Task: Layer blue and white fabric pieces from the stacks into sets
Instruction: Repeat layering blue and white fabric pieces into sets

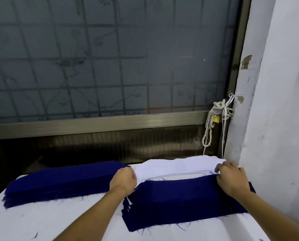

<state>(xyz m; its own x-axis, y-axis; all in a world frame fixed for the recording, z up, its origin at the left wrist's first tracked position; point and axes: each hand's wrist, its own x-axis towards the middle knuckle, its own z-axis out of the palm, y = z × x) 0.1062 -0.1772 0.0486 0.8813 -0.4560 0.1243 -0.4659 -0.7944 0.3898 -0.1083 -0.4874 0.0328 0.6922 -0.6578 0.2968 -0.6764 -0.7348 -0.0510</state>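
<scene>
A stack of dark blue fabric pieces [61, 180] lies at the left of the white table [58, 221]. A second pile with blue on top [181, 200] sits at the right, white edges showing between its layers. Behind it lies a stack of white fabric pieces [176, 166]. My left hand [123, 178] grips the left end of the top white piece, fingers curled. My right hand [232, 178] pinches its right end at the far edge of the blue pile.
A frosted window with a metal grille [110, 58] and a metal sill stands right behind the table. A white wall [275, 101] rises at the right. A knotted rope with a brass padlock [215, 119] hangs at the window corner.
</scene>
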